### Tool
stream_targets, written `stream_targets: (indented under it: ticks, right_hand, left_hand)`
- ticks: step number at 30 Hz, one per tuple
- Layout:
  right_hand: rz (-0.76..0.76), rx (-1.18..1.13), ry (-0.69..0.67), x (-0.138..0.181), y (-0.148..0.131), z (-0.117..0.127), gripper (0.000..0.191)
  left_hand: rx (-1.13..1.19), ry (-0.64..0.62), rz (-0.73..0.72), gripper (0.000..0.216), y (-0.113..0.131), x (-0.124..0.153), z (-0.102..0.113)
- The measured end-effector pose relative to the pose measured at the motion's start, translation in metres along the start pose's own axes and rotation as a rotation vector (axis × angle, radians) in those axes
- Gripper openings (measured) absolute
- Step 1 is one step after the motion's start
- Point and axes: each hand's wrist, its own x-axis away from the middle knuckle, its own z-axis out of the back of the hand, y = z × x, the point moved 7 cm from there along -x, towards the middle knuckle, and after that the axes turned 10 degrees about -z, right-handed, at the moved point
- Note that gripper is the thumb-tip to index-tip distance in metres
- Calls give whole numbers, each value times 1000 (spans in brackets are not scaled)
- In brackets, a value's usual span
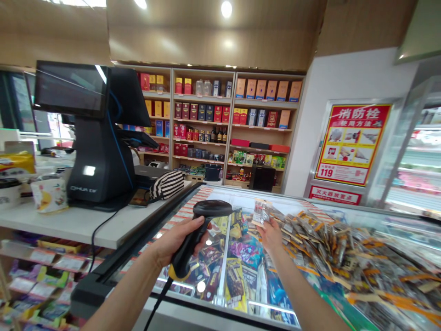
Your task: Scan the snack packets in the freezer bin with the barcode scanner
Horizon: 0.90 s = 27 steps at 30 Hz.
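Here, pkt (261,212) in R hand (270,235), scanner (185,254) in L (176,236)

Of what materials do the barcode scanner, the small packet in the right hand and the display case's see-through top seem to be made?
Barcode scanner: probably hard plastic, smooth and black, with soft sheen.
Small packet: likely thin plastic film, glossy, judging by pale glints.
See-through top: glass or clear plastic, glossy; packages show through it.

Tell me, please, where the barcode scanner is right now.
In the head view, the barcode scanner is just left of centre, held in the left hand over the glass-topped case.
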Motion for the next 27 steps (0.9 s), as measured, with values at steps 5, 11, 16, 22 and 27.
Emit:
stream_targets:
  ticks: [5, 11, 16, 22, 27]
  right_hand:
    - [28, 90, -33, -2, -3, -2, 24]
    - [-17, 22, -29, -1, -1, -2, 26]
    - [-29, 35, -47, 2, -2, -3, 26]
    - [-69, 65, -53, 4, -5, -5, 24]
    - [-82, 120, -44, 10, -4, -11, 24]
  left_hand:
    - [145, -66, 27, 32, 5, 4, -1]
    - [97, -40, 23, 31, 4, 2, 2]
    - [33, -35, -2, 31, 0, -1, 4]
    - [-3, -73, -31, 27, 10, -3, 11]
    - [-47, 111, -30, 28, 12, -2, 42]
